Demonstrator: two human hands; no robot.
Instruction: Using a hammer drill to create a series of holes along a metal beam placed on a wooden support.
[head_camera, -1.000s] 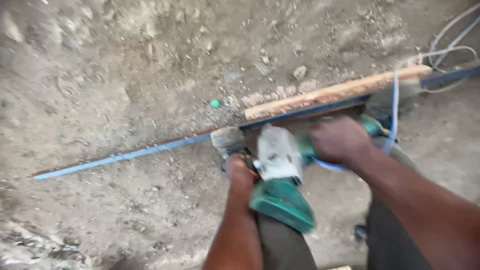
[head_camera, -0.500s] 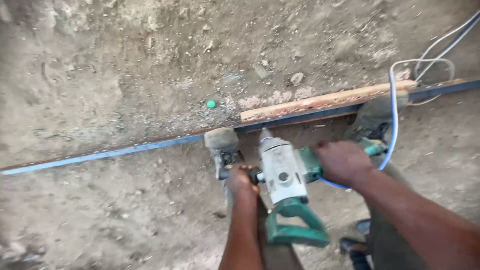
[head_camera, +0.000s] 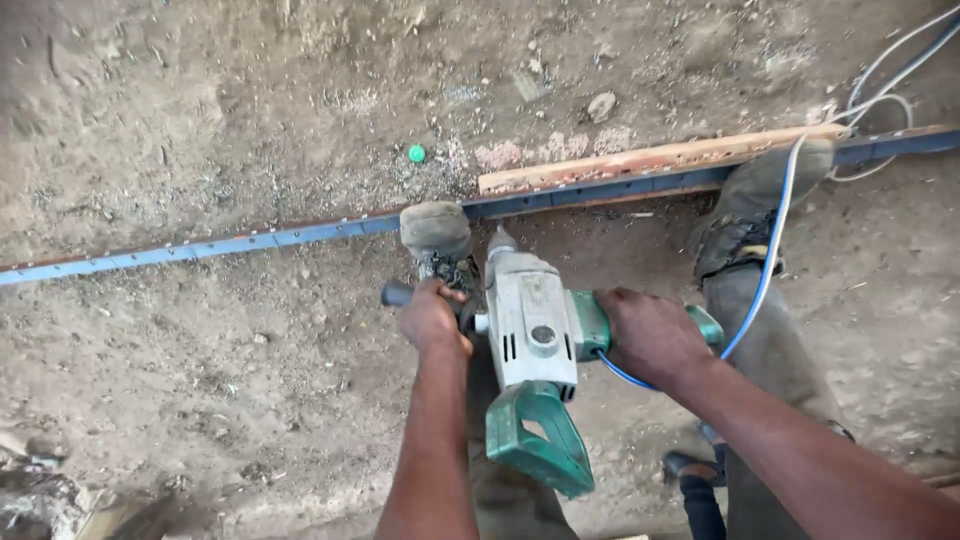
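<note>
I take the long blue metal strip (head_camera: 250, 240) as my landmark; it runs across the dirt floor (head_camera: 200, 400) from the left edge up to the right. Just beyond it sits a small green cap (head_camera: 417, 153). My left boot (head_camera: 436, 232) is planted on the strip, toe touching it.

Just on the near side of the strip, my left hand (head_camera: 432, 318) is wrapped tight round the black side handle (head_camera: 396, 293) of the drill (head_camera: 532, 340), and the drill's nose points down at the strip beside that boot. The risk I judge here is a bit that snags in the metal and twists the body round against my wrists, or skids toward the boot so close by.

The drill looks heavy: a pale grey, dust-smeared housing with a green D-shaped rear grip (head_camera: 538, 440) hanging free toward me. My right hand (head_camera: 655, 338) is closed on the green handle on its other side.

Further right, a wooden batten (head_camera: 660, 160) lies against the far edge of the strip, and my right boot (head_camera: 752, 205) stands on the strip. The blue cable (head_camera: 768, 270) drapes over that boot; it could catch my foot or pull taut.
</note>
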